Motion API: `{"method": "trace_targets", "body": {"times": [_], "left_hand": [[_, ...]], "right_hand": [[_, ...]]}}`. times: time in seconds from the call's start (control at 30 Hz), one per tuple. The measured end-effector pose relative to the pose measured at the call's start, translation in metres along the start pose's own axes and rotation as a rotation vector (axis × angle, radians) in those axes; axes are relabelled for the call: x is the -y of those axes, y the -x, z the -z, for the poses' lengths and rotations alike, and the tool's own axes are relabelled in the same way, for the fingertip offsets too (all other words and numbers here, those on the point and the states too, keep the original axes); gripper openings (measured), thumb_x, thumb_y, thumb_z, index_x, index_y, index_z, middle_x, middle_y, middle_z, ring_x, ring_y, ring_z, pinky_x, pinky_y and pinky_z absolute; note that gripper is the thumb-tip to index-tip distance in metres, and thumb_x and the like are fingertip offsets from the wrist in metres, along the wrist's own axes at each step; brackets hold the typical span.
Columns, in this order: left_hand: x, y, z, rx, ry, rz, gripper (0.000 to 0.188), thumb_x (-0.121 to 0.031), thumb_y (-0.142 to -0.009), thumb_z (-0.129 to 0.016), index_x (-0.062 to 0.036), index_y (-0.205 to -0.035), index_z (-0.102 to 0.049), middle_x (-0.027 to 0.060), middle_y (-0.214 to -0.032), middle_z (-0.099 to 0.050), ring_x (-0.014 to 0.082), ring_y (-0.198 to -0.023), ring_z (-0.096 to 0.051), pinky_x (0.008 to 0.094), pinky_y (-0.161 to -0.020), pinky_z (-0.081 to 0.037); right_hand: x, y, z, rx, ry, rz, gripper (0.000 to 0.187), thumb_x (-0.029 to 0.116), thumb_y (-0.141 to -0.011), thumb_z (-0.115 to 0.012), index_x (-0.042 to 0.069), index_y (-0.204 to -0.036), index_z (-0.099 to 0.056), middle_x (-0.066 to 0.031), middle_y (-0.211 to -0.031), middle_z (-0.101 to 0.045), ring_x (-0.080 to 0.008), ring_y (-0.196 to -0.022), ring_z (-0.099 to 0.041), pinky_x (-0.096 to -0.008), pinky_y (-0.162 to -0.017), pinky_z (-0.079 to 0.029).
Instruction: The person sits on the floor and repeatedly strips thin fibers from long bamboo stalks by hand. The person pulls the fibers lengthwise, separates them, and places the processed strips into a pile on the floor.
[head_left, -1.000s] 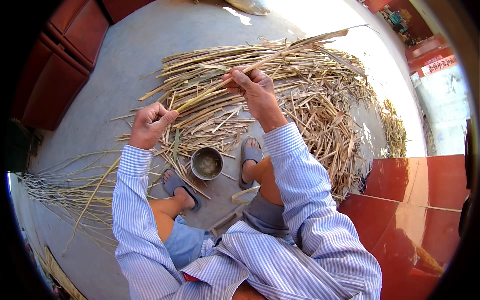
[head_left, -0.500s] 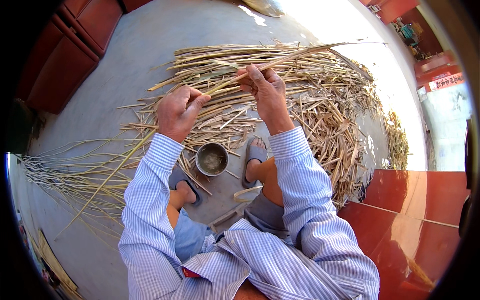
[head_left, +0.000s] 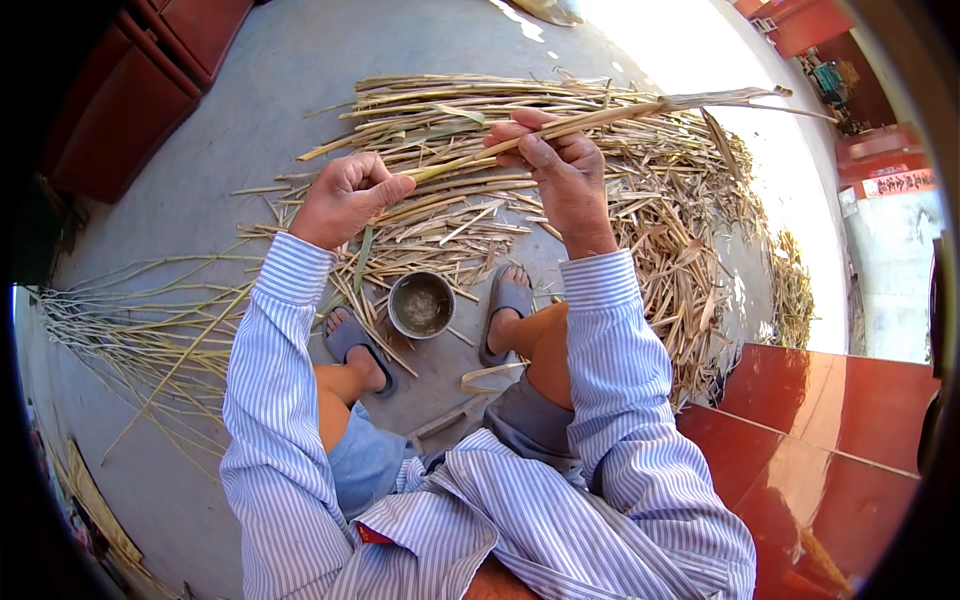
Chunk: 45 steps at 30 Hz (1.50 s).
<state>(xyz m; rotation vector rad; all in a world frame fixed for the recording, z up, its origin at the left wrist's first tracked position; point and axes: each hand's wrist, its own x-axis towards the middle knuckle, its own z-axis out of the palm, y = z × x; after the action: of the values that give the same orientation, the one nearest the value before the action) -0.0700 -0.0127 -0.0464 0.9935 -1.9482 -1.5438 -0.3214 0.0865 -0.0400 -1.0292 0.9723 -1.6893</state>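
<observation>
While your left hand (head_left: pixel 345 203) pinches the dry stalk (head_left: pixel 620 115) between thumb and curled fingers, your right hand (head_left: pixel 572 185), holding it loosely with fingers partly spread, has moved farther off, baring more length between them. The stalk slants above the straw pile (head_left: pixel 430 103), tip toward upper right.

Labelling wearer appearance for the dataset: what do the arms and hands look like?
Left hand and right hand: bare, no gloves, no watch visible. Left sleeve and right sleeve: long, loose, creased, white with narrow blue stripes, ending at the wrists in striped cuffs. No cables or markings visible on either sleeve.
</observation>
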Motion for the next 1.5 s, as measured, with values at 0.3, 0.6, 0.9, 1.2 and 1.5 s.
{"method": "trace_targets", "body": {"times": [0.3, 0.6, 0.9, 1.2, 1.5], "left_hand": [[0.030, 0.020, 0.044, -0.095, -0.205, -0.067, 0.034, -0.026, -0.083, -0.079, -0.0049, -0.069, -0.056, -0.0040, -0.061, -0.049, 0.0052, -0.056, -0.039, 0.0241, -0.048, -0.033], [0.029, 0.022, 0.039, -0.090, -0.308, -0.060, 0.034, -0.024, -0.080, -0.080, -0.0040, -0.067, -0.055, -0.0022, -0.060, -0.049, 0.0066, -0.055, -0.041, 0.0254, -0.049, -0.034], [0.022, 0.025, 0.032, -0.213, -0.407, -0.201, 0.029, -0.018, -0.080, -0.079, -0.0018, -0.069, -0.058, 0.0015, -0.060, -0.054, 0.0072, -0.054, -0.044, 0.0260, -0.047, -0.036], [0.010, 0.017, 0.010, -0.235, -0.427, -0.273, 0.029, -0.020, -0.080, -0.079, -0.0020, -0.070, -0.058, 0.0047, -0.058, -0.055, 0.0098, -0.051, -0.046, 0.0273, -0.047, -0.037], [0.024, 0.036, 0.029, -0.209, -0.473, -0.213, 0.028, -0.017, -0.080, -0.079, -0.0018, -0.070, -0.058, 0.0052, -0.059, -0.056, 0.0105, -0.052, -0.048, 0.0279, -0.048, -0.039]], "right_hand": [[0.011, -0.007, 0.101, -0.568, -0.197, 0.121, 0.024, 0.016, -0.095, -0.062, 0.001, -0.113, -0.060, -0.0133, -0.096, -0.071, -0.0199, -0.084, -0.070, -0.0261, -0.070, -0.060], [-0.001, -0.007, 0.049, -0.292, -0.132, -0.136, 0.022, 0.018, -0.094, -0.063, 0.002, -0.108, -0.063, -0.0102, -0.098, -0.071, -0.0159, -0.088, -0.069, -0.0238, -0.068, -0.055], [-0.006, -0.011, 0.040, -0.530, 0.195, -0.191, 0.023, 0.027, -0.091, -0.069, 0.005, -0.092, -0.065, -0.0048, -0.076, -0.070, -0.0121, -0.065, -0.067, -0.0201, -0.055, -0.046], [-0.017, -0.007, 0.027, -0.190, 0.497, -0.225, 0.028, 0.019, -0.089, -0.068, 0.000, -0.108, -0.064, -0.0078, -0.088, -0.069, -0.0115, -0.080, -0.065, -0.0250, -0.069, -0.051], [-0.005, -0.011, 0.067, -0.426, -0.150, -0.122, 0.019, 0.021, -0.096, -0.061, 0.006, -0.107, -0.063, -0.0074, -0.097, -0.072, -0.0130, -0.080, -0.067, -0.0225, -0.064, -0.052]]}}
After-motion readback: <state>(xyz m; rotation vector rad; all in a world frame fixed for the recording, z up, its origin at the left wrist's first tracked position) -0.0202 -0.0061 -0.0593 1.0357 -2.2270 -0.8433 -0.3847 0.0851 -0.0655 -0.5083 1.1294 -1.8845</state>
